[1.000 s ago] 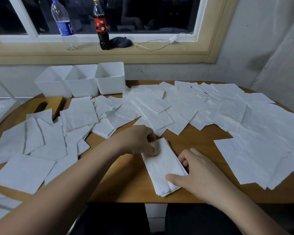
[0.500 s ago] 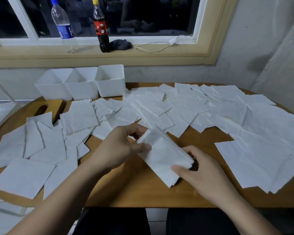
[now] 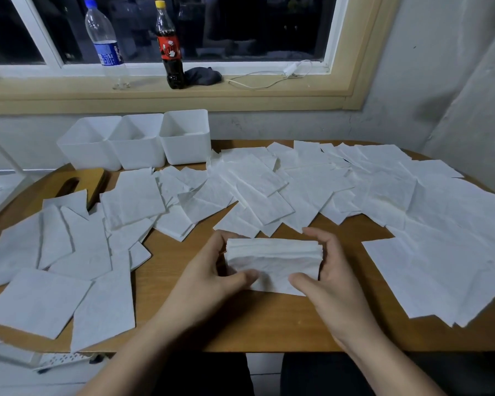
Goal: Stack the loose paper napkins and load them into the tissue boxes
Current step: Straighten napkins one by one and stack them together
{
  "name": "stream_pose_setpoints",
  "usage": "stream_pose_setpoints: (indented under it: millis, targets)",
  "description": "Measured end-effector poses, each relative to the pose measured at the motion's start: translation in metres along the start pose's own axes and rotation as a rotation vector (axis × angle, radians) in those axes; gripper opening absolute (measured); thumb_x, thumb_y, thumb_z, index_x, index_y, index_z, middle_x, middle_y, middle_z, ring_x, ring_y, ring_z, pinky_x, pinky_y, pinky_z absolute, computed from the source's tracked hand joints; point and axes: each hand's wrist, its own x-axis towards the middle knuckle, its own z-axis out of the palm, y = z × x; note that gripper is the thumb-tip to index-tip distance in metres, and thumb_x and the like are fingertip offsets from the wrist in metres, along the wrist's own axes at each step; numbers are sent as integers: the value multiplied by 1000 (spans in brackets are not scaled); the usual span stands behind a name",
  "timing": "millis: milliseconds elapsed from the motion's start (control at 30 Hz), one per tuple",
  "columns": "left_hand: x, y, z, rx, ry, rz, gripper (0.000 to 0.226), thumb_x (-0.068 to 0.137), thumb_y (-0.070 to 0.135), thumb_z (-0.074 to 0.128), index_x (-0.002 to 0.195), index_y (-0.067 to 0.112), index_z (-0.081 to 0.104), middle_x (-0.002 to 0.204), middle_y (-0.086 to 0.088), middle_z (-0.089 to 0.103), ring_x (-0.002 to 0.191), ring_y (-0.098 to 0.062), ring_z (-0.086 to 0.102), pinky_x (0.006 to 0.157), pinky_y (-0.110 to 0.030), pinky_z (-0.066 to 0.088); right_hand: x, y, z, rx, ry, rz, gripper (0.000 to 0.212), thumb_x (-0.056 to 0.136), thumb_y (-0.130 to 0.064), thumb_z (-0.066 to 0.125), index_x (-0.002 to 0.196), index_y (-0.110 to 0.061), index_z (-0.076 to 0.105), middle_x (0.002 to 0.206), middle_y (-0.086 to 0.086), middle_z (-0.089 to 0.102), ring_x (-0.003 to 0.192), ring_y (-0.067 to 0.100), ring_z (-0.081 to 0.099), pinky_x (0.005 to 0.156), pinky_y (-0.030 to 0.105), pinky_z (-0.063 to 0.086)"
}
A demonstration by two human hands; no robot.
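between the two hands, near the table's [image 3: 269, 332] front edge, a napkin stack [image 3: 272, 260] stands on its long edge. left hand [image 3: 212, 270] and right hand [image 3: 326, 274] each clasp an end, likely to square the sheets. around it lie loose napkins [image 3: 255, 192]; three white tissue boxes [image 3: 137, 138] wait at the back.

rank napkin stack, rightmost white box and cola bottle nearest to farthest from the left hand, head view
1. napkin stack, held in the left hand itself.
2. rightmost white box, at the back of the table.
3. cola bottle, on the windowsill behind.
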Motion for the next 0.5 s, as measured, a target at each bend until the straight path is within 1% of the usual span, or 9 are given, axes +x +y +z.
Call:
stream_pose_setpoints:
  millis: [67,133,200,267,400,500]
  targets:
    - [0,1,10,-82,24,12,42,92,18,86,125,27,61,126,11,74,114,-15,73,104,-45,58,0,1,5,9,68,-22,72,88,7,70,133,-48,57,119,-7,73,108,16,74,97,46,61]
    - [1,1,20,-128,46,40,41,92,13,84,123,22,58,129,11,73,116,-14,72,103,-39,57,-1,1,11,22,108,-59,69,89,8,68,133,-45,59,118,-11,71,109,13,73,94,35,59]
    - [3,-1,27,-154,70,67,41,93,10,83,122,19,55,131,7,72,120,-14,71,104,-36,55,-1,0,15,15,124,-92,66,90,8,69,134,-41,58,115,-13,69,108,9,71,87,24,57]
    - [5,-3,28,-167,89,75,40,93,9,83,120,19,54,127,4,74,118,-14,72,100,-33,55,-2,-1,16,1,119,-101,66,90,8,70,135,-38,56,116,-10,68,107,5,70,85,18,55]
    - [1,-8,22,-79,64,63,40,92,11,84,117,22,54,106,0,76,97,-15,73,83,-25,54,-5,0,9,-107,83,-65,66,91,8,67,132,-43,56,121,-14,64,109,1,67,86,17,55]
    - [1,-3,13,-1,46,92,47,87,8,87,120,22,58,107,7,74,96,-11,71,81,-20,53,-3,-2,0,-178,43,-49,51,93,2,69,122,-40,62,114,-19,70,109,0,68,85,20,56]
